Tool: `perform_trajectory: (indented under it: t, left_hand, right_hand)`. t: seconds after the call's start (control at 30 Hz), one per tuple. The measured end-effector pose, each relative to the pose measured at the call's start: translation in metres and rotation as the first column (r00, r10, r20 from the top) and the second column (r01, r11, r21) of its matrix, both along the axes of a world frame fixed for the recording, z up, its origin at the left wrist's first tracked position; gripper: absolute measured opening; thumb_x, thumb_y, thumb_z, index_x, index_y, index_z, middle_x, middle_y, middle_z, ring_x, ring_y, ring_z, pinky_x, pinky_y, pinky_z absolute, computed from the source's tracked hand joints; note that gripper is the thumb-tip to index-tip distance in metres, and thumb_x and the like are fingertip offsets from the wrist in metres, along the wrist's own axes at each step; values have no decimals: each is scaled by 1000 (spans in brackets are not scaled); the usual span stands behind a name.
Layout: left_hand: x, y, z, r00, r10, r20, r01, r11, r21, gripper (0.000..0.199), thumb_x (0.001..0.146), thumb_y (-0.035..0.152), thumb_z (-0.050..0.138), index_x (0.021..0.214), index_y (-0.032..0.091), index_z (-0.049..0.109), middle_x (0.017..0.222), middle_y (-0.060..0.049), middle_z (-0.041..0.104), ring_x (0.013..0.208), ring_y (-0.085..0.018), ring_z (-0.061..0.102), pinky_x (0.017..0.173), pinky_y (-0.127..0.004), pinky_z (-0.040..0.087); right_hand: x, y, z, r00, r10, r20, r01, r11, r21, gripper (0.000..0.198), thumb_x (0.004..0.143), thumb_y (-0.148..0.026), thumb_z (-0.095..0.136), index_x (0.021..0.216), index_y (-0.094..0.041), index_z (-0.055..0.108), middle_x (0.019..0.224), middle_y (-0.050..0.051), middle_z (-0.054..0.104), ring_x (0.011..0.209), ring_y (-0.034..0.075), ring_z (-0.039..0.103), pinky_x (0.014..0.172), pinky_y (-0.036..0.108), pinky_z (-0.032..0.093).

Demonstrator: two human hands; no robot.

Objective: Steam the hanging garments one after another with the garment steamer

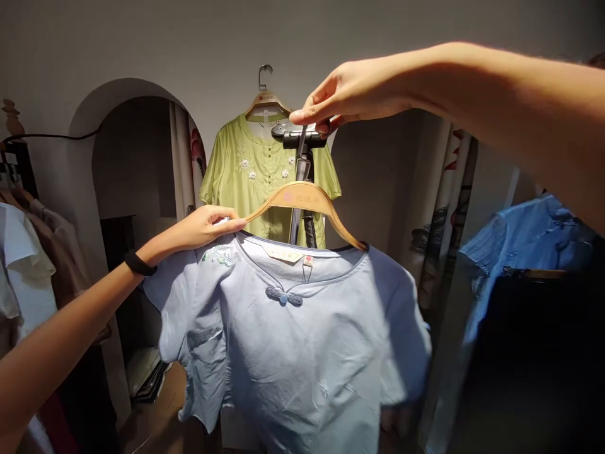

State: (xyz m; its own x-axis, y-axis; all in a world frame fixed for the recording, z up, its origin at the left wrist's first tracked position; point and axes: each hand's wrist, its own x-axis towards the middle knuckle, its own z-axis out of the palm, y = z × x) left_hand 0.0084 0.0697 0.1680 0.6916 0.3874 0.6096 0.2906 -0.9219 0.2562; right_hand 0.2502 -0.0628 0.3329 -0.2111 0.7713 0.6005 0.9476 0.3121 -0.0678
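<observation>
A light blue short-sleeved blouse (pixel 302 353), with a dark trimmed neckline, a knot button and embroidery on one shoulder, hangs on a wooden hanger (pixel 302 195). My left hand (pixel 208 227) is closed on the blouse's left-side shoulder, its thumb along the hanger's end; some fingers are hidden. Higher up, my right hand (pixel 326 104) pinches the top of the hanger's metal hook, which its fingers partly cover. Just behind those fingers is a garment steamer head (pixel 286 131) on an upright pole. A green blouse (pixel 250 161) with white flowers hangs farther back against the wall.
Clothes (pixel 28 265) hang from a rack at the left, and a black cable (pixel 61 135) runs above them. At the right are a blue garment (pixel 510 239) and a dark one (pixel 524 353). An arched opening (pixel 137 157) stands behind my left arm, with stacked items low inside.
</observation>
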Motion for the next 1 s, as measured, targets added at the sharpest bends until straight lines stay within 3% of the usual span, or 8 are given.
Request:
perform_trajectory:
  t: [0.1, 0.2, 0.4, 0.5, 0.67, 0.77, 0.87, 1.0]
  left_hand:
    - [2, -3, 1, 998, 56, 14, -56, 998, 7, 44, 82, 57, 54, 77, 15, 64, 57, 2, 45, 51, -8, 35, 48, -21, 24]
    - [6, -7, 4, 996, 83, 42, -83, 997, -1, 44, 81, 57, 55, 76, 15, 65, 55, 2, 45, 50, -8, 35, 47, -22, 23]
    - [14, -15, 5, 979, 153, 132, -154, 988, -8, 44, 80, 57, 57, 75, 14, 66, 52, 3, 41, 46, -7, 31, 45, -23, 18]
    - [15, -17, 5, 973, 179, 148, -179, 984, -10, 43, 80, 56, 58, 74, 14, 66, 51, 3, 40, 46, -7, 29, 45, -24, 17]
    - [17, -6, 12, 974, 156, 164, -155, 988, -16, 46, 79, 57, 58, 71, 13, 65, 53, 2, 43, 49, -7, 33, 46, -23, 19]
    - [18, 7, 22, 981, 116, 153, -111, 993, -40, 48, 79, 59, 57, 67, 13, 62, 53, 2, 41, 48, -7, 31, 46, -23, 19]
    - [20, 21, 32, 985, 102, 136, -94, 993, -66, 48, 80, 58, 57, 66, 13, 61, 52, 3, 37, 47, -6, 28, 45, -23, 17]
    - [24, 39, 34, 989, 93, 112, -82, 992, -98, 48, 80, 59, 57, 63, 14, 56, 53, 4, 32, 46, -5, 22, 45, -24, 13]
  right_hand:
    - [10, 0, 2, 984, 120, -131, -132, 988, -83, 30, 81, -43, 68, 85, -13, 65, 79, -1, 58, 71, 5, 56, 104, 44, 44]
    - [10, -1, 3, 981, 120, -150, -126, 992, -28, 24, 82, -43, 67, 79, -19, 64, 72, -3, 55, 69, 6, 53, 105, 46, 42]
    - [-7, -2, 3, 995, -90, -51, 96, 984, 152, 33, 85, -46, 66, 90, -13, 68, 67, -4, 52, 87, 11, 61, 102, 54, 40]
    - [-10, 5, 7, 985, -169, -41, 174, 971, 164, 36, 82, -52, 64, 89, -16, 69, 73, -2, 60, 90, 13, 61, 100, 45, 45]
    - [-6, 28, 19, 991, -132, -35, 136, 979, 154, 53, 79, -54, 67, 100, -6, 66, 86, 1, 63, 91, 15, 63, 94, 45, 49]
    - [2, 33, 27, 984, -165, 61, 149, 966, 211, 54, 78, -68, 59, 94, -17, 67, 96, 2, 67, 95, 16, 60, 101, 49, 45]
    - [19, 30, 32, 999, -47, -3, 46, 959, 279, 57, 83, -72, 47, 103, -20, 64, 110, -1, 66, 99, 13, 57, 106, 44, 43]
    - [67, 31, 28, 974, 88, -208, 21, 883, 469, 46, 91, -59, 48, 103, -17, 62, 107, 4, 66, 88, 10, 58, 99, 41, 49]
